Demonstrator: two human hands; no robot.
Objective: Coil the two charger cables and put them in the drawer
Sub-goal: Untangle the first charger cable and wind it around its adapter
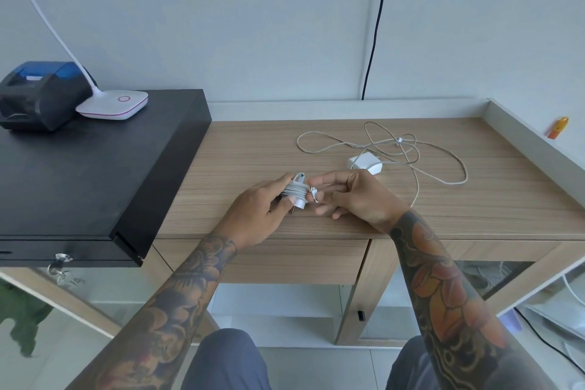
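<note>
My left hand [259, 215] grips a white charger with its grey cable wound around it [296, 191], held just above the wooden desk [253, 152]. My right hand [351, 193] pinches the free end of that cable next to the coil. The second charger [365, 163], a white block, lies farther back on the desk with its loose cable [411, 152] spread in tangled loops to the right. The wooden drawer [285, 260] under the desk's front edge is closed.
A black cash-drawer box [95, 168] stands on the left, carrying a black and blue printer [41, 95] and a white lamp base [112, 104]. An orange item [557, 127] sits on the right ledge. A black cord [376, 25] hangs down the wall.
</note>
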